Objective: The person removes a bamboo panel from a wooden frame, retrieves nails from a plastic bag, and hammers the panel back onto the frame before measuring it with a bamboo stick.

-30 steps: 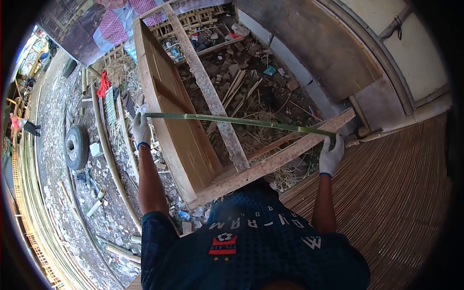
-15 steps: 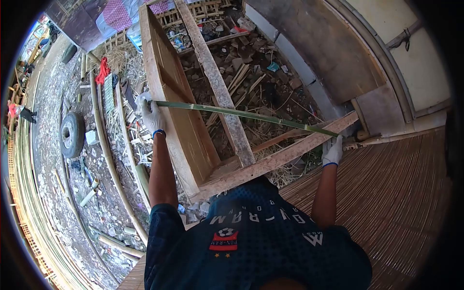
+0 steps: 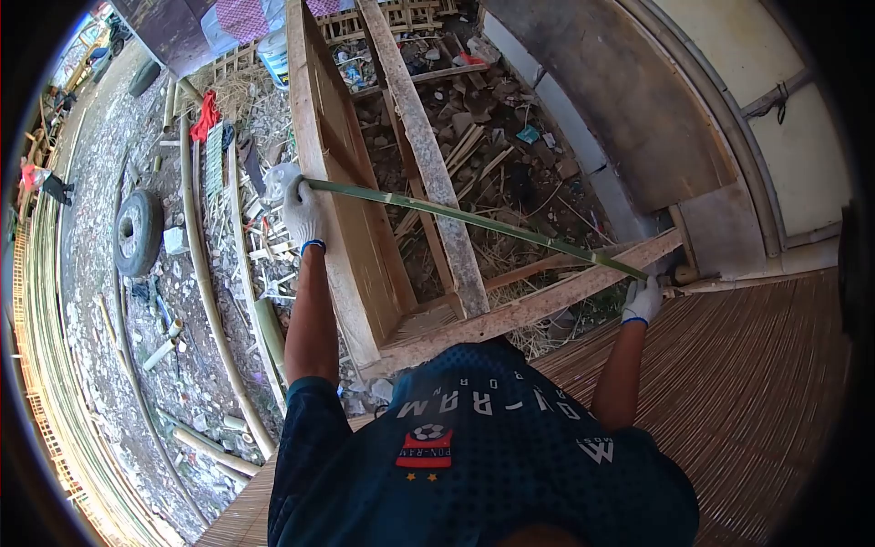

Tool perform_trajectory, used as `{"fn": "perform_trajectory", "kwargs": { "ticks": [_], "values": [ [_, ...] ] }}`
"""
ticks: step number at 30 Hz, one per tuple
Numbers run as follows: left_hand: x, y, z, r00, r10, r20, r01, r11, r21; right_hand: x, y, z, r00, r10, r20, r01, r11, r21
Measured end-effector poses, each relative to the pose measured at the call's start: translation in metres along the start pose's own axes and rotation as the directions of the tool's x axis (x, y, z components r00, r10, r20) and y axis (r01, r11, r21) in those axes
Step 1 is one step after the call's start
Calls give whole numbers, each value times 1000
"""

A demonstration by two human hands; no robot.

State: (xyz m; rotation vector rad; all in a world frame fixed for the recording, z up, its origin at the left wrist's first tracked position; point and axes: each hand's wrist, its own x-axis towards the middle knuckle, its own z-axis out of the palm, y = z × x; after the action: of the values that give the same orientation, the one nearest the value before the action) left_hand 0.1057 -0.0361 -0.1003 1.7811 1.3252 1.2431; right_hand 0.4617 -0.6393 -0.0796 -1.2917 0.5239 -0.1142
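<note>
A long green bamboo strip [image 3: 474, 219] stretches slantwise across the wooden frame [image 3: 529, 305], over a rough lengthwise beam [image 3: 424, 146]. My left hand [image 3: 303, 217], in a white glove with a blue cuff, is closed on the strip's left end beside the frame's tall plank side. At the strip's lower right end, just past the frame's near rail, my gloved right hand [image 3: 643, 299] has its fingers curled at the tip. Exactly how those fingers grip it is partly hidden.
Woven bamboo matting [image 3: 729, 365] lies at the right, below a wall of panels [image 3: 620, 100]. Inside the frame are rubble and loose bamboo pieces [image 3: 469, 146]. To the left are poles [image 3: 205, 273], a tire [image 3: 138, 232] and a distant person [image 3: 46, 180] in red.
The view has shifted slightly, moving the scene a little right. The strip's right end now sits above the right hand's fingers, and that hand is slightly lower. The left hand stays at its end.
</note>
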Motion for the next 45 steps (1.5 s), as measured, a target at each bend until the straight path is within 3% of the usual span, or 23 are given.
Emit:
{"fn": "perform_trajectory", "kwargs": {
  "ticks": [5, 14, 17, 25, 26, 30, 34, 37, 39, 45],
  "values": [
    [-3, -2, -2, 998, -50, 50, 54, 995, -86, 1, -3, -12, 999, 30, -28, -29, 999, 36],
    [1, -4, 3, 999, -45, -15, 43, 992, -117, -12, 4, -27, 990, 140, -33, -136, 985, 105],
    [-2, 12, -1, 991, -130, 20, 130, 992, 9, -20, 6, -31, 990, 137, -34, -130, 978, 163],
    [20, 16, 2, 989, -40, 145, 14, 984, 177, -46, 4, -40, 981, 192, 3, -187, 949, 253],
    [25, 10, 6, 989, 71, 131, -97, 973, 207, -50, 4, -42, 981, 194, 5, -189, 948, 257],
    [37, 9, 17, 988, -19, 155, -33, 945, 324, -60, 6, -41, 974, 221, 43, -225, 941, 255],
    [48, -15, 33, 979, 182, 91, -200, 948, 247, -68, 9, -34, 967, 240, 84, -252, 942, 220],
    [38, -2, 32, 991, 128, 35, -132, 967, 216, -77, 18, -28, 942, 274, 194, -304, 942, 144],
    [34, 8, 29, 997, 15, 71, -30, 976, 215, -89, 22, -22, 918, 314, 244, -341, 937, 77],
    [35, 8, 26, 994, 21, 109, -40, 983, 178, -118, 40, -12, 889, 330, 318, -347, 938, -4]
  ]
}}
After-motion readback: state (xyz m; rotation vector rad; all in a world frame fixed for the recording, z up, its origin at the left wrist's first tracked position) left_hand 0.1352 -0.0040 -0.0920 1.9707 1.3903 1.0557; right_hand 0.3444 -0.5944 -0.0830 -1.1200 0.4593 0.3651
